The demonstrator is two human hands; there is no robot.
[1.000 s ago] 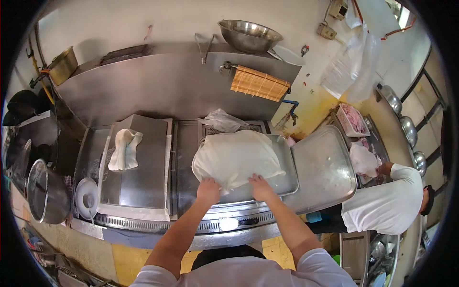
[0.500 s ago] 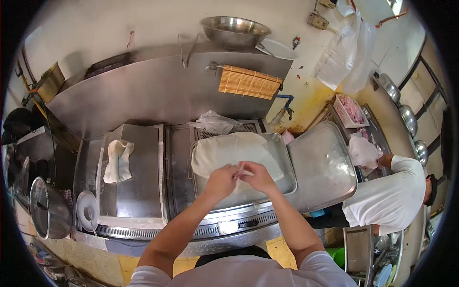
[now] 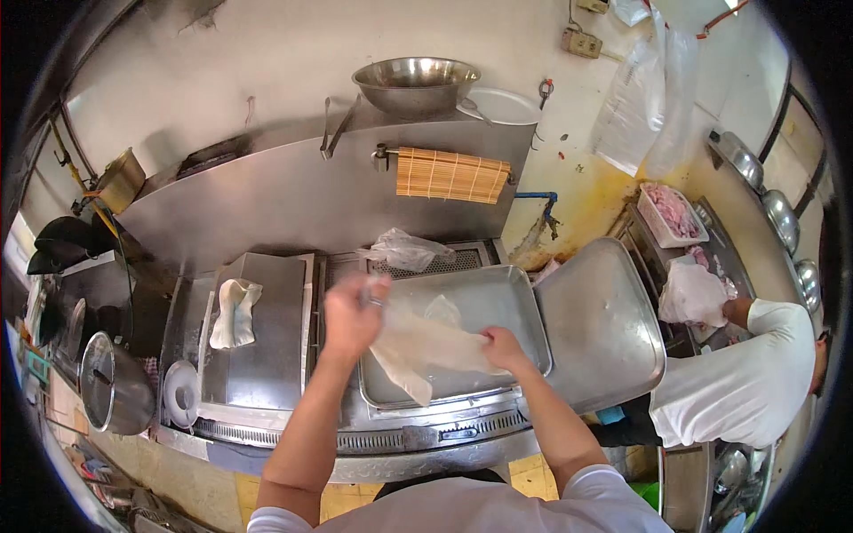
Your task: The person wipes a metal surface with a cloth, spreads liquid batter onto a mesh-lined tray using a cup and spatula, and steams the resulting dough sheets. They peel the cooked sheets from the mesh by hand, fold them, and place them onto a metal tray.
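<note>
A thin white cloth (image 3: 435, 342) is stretched and partly bunched between my two hands, above a large shallow metal tray (image 3: 502, 298). My left hand (image 3: 354, 313) is raised over the tray's left edge, closed on one end of the cloth and blurred by motion. Lower, toward the tray's right side, my right hand (image 3: 505, 349) pinches another part of the cloth. One corner of the cloth hangs near the front rim. Some pale film, hard to make out, shows behind the cloth inside the tray.
Left of the tray, a folded white cloth (image 3: 235, 313) lies on a metal box-shaped cover (image 3: 275, 355). Another metal tray (image 3: 595, 329) leans at right. Beyond it, a person in a white shirt (image 3: 742, 377) works beside a basket of pink meat (image 3: 673, 213). A plastic bag (image 3: 407, 249) lies behind.
The cloth that lay spread over the tray is now lifted and gathered, baring much of the tray. My left hand moved up and left; my right hand moved right and slightly down.
</note>
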